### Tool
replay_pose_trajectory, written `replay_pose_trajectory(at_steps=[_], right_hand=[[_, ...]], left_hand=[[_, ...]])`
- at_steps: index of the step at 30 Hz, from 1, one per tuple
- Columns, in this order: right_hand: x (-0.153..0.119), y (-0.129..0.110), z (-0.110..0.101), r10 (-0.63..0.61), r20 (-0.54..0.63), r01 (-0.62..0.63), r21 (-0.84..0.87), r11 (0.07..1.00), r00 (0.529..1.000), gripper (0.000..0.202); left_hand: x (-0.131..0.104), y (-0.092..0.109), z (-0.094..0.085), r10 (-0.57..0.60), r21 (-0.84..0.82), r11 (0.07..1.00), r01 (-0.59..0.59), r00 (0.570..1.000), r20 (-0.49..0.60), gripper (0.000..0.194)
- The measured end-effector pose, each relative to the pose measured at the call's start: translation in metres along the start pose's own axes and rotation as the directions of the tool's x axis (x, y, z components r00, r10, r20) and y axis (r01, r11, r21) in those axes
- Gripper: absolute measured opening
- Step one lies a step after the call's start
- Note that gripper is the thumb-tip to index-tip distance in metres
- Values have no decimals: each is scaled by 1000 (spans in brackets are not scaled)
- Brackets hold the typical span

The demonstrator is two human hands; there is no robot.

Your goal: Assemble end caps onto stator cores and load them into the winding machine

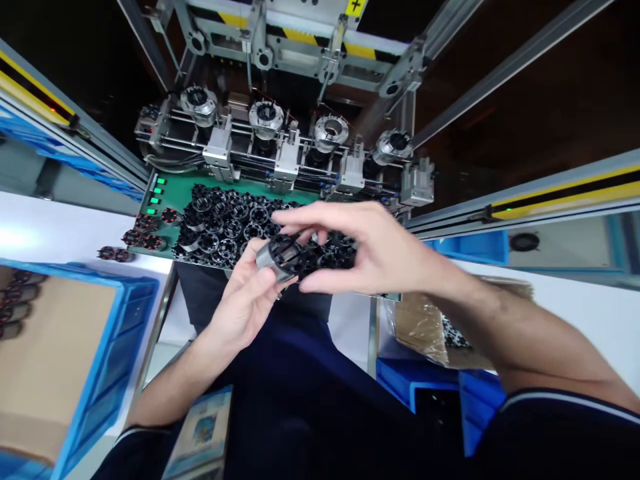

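Above the front part of the green flat work surface [176, 189], the left hand [244, 297] grips a grey metal cylinder with black plastic prongs [275, 261]. The right hand [373, 250] is spread wide around the pronged end, thumb and forefinger apart; whether it makes contact cannot be determined. Black plastic ring-shaped parts [227, 223] lie heaped beyond; four silver metal round fixtures [267, 119] stand farther back.

Black ring-shaped parts [230, 223] on a flat green tray [175, 189], round silver metal fixtures [267, 119] in a row behind — rectangular blue plastic bin [119, 327] left, brown cardboard box [417, 323] right, grey-and-black cylindrical part [273, 260] in the left hand [246, 291]
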State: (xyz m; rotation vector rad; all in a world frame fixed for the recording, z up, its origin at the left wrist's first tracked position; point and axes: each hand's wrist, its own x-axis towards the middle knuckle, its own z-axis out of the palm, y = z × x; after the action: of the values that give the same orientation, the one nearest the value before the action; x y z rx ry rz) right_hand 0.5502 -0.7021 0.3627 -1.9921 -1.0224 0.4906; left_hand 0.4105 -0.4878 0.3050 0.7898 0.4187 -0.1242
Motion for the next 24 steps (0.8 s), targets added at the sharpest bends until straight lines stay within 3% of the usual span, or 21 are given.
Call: replay_pose_trajectory(at_steps=[2, 4, 6, 8, 10, 11, 13, 15, 17, 20, 24], right_hand=[[3, -24, 15, -6, -40, 6, -17, 1000, 999, 56], [8, -26, 14, 20, -73, -25, -65, 998, 997, 49], [17, -10, -1, 49, -117, -64, -121, 991, 992, 47], [34, 22, -26, 72, -217, -116, -196, 974, 974, 53], [57, 65, -55, 99, -352, -205, -279, 938, 931, 64], [71, 90, -70, 112, -421, -261, -316, 912, 900, 70], [98, 139, -95, 149, -501, -365, -367, 856, 853, 78], [122, 182, -111, 189, -527, -445, -415, 794, 829, 83], [139, 211, -119, 230, -507, -491, -471, 733, 831, 89], [149, 232, -124, 280, -437, -501, -551, 668, 855, 85], [154, 239, -136, 283, -308, -418, -645, 639, 908, 60]], left_hand=[[6, 0, 1, 21, 16, 1000, -21, 999, 46, 64], [15, 4, -2, 19, 68, 997, -25, 996, 90, 65], [30, 17, -11, 2, 198, 980, -29, 991, 136, 72], [53, 42, -23, 69, 399, 907, -131, 984, 167, 81], [88, 78, -37, 267, 632, 703, -328, 944, 193, 84], [110, 98, -44, 381, 744, 533, -404, 899, 215, 83], [162, 137, -57, 508, 900, 173, -401, 819, 267, 76], [216, 170, -69, 477, 948, -87, -305, 823, 309, 79], [263, 191, -80, 403, 956, -227, -184, 876, 264, 89], [310, 201, -92, 321, 954, -291, -67, 933, 163, 98], [334, 190, -101, 322, 975, -224, -9, 943, 82, 99]])
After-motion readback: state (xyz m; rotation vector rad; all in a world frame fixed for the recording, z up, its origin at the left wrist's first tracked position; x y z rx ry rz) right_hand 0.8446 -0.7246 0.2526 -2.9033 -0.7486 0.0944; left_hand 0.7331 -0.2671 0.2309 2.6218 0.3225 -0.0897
